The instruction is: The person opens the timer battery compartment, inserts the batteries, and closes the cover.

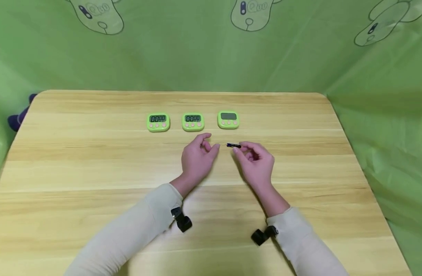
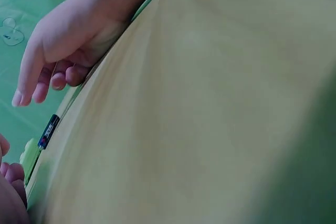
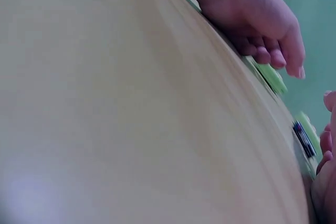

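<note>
A small dark battery (image 1: 233,145) lies on the table between the two hands; its lettering shows in the left wrist view. My right hand (image 1: 257,163) is nearest to it, thumb and forefinger apart at its right end. In the left wrist view a gap separates the right fingertips from the battery (image 2: 48,131). My left hand (image 1: 198,159) is to the left, fingers loosely bent and holding nothing. Beyond the hands stand three green timers in a row: the left timer (image 1: 158,122) and middle timer (image 1: 193,122) show digits, while the right timer (image 1: 228,120) has a blank screen.
The wooden table (image 1: 94,168) has its far edge just behind the timers. Green cloth (image 1: 183,61) with printed figures hangs behind and on both sides. A dark purple object (image 1: 16,119) shows past the left table edge.
</note>
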A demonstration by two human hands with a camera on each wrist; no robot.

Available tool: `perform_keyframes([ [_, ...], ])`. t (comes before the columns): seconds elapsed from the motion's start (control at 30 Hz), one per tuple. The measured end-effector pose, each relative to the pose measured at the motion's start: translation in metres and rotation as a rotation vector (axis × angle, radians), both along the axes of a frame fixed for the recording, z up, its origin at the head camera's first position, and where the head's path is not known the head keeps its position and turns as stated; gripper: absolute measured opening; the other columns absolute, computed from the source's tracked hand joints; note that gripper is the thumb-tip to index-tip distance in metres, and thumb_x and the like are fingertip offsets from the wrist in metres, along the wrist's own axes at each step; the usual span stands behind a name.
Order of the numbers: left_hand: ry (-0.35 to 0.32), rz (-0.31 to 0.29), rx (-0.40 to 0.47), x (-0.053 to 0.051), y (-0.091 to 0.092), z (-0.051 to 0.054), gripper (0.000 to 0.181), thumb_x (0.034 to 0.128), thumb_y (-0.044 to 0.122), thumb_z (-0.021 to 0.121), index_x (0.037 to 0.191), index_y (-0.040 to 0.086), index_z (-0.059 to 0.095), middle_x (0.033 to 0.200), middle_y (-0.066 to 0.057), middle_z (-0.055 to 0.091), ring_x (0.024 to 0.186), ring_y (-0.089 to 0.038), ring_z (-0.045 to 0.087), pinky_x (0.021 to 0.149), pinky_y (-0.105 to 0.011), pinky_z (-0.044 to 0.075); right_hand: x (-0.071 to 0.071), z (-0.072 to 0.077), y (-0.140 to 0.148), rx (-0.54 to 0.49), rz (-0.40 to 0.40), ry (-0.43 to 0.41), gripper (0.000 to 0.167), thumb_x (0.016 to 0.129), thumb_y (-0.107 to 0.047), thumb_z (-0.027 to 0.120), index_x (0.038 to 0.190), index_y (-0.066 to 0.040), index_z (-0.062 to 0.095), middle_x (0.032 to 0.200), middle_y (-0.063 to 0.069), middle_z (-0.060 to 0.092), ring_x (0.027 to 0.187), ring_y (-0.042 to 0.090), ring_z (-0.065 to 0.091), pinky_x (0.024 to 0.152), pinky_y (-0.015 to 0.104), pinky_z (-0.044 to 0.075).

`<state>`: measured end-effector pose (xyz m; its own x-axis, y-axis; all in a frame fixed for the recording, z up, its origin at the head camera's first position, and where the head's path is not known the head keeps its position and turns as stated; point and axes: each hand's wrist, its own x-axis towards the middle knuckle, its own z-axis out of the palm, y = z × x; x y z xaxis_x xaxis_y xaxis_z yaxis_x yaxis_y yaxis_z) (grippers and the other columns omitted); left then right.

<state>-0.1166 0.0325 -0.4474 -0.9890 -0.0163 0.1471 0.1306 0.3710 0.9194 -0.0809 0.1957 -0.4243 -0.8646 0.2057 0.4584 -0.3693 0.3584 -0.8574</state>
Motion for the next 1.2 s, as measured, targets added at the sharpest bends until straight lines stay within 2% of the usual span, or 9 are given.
perform_keyframes([
  [0.07,-0.004,-0.001,-0.037,-0.004,0.006,0.001,0.042,0.0888,0.027,0.076,0.125,0.007,0.067,0.074,0.008,0.06,0.062,-0.009,0.054,0.061,-0.03,0.046,-0.009,-0.001,0.005,0.02,-0.024,0.005,0.02,0.077,0.012,0.079,0.094,0.015,0.07,0.081,0.026,0.066,0.06,0.025,0.053,0.052,0.016,0.043],
  [0.17,-0.031,-0.011,-0.094,-0.012,0.014,0.002,0.048,0.0906,0.031,0.074,0.131,0.008,0.064,0.075,0.009,0.059,0.062,-0.009,0.053,0.064,-0.03,0.046,-0.028,-0.014,0.016,0.057,-0.058,0.002,0.024,0.077,0.005,0.083,0.097,0.011,0.072,0.084,0.025,0.065,0.062,0.02,0.051,0.054,0.017,0.041],
  [0.3,-0.056,-0.025,-0.164,-0.022,0.022,0.003,0.053,0.0926,0.035,0.071,0.137,0.009,0.06,0.074,0.011,0.058,0.062,-0.009,0.052,0.063,-0.03,0.045,-0.052,-0.031,0.028,0.118,-0.093,-0.046,0.032,0.076,-0.007,0.088,0.104,0.003,0.076,0.087,0.018,0.065,0.061,0.014,0.049,0.056,0.017,0.041],
  [0.53,-0.082,-0.019,-0.273,-0.038,0.031,0.004,0.057,0.0937,0.039,0.068,0.141,0.009,0.056,0.075,0.01,0.058,0.064,-0.01,0.054,0.06,-0.031,0.045,-0.077,-0.028,0.03,0.23,-0.102,-0.212,0.041,0.079,-0.02,0.087,0.113,-0.002,0.074,0.094,0.012,0.065,0.068,0.016,0.052,0.061,0.021,0.043],
  [0.7,-0.135,-0.009,-0.328,-0.046,0.034,0.005,0.061,0.0941,0.042,0.065,0.144,0.01,0.053,0.074,0.01,0.058,0.064,-0.009,0.055,0.057,-0.031,0.044,-0.085,-0.022,0.03,0.341,-0.104,-0.346,0.049,0.083,-0.031,0.083,0.122,-0.005,0.071,0.102,0.008,0.065,0.074,0.018,0.053,0.066,0.028,0.043],
  [0.87,-0.161,0.001,-0.379,-0.053,0.037,0.006,0.056,0.0952,0.044,0.063,0.143,0.014,0.056,0.069,0.008,0.058,0.06,-0.011,0.055,0.052,-0.032,0.044,-0.088,-0.018,0.03,0.386,-0.088,-0.407,0.05,0.086,-0.036,0.079,0.126,-0.006,0.069,0.106,0.009,0.066,0.077,0.019,0.054,0.067,0.033,0.043],
  [1.03,-0.159,0.008,-0.423,-0.056,0.039,0.007,0.049,0.0975,0.042,0.06,0.141,0.019,0.059,0.068,0.008,0.058,0.058,-0.013,0.056,0.05,-0.032,0.044,-0.088,-0.017,0.031,0.405,-0.088,-0.435,0.048,0.088,-0.038,0.077,0.126,-0.01,0.071,0.105,0.006,0.066,0.078,0.019,0.054,0.068,0.033,0.042],
  [1.2,-0.131,0.005,-0.411,-0.054,0.039,0.005,0.048,0.0988,0.039,0.059,0.141,0.016,0.059,0.066,0.007,0.057,0.057,-0.012,0.054,0.049,-0.032,0.043,-0.085,-0.018,0.031,0.41,-0.096,-0.414,0.044,0.088,-0.037,0.078,0.124,-0.013,0.072,0.103,0.005,0.066,0.077,0.018,0.054,0.067,0.034,0.041],
])
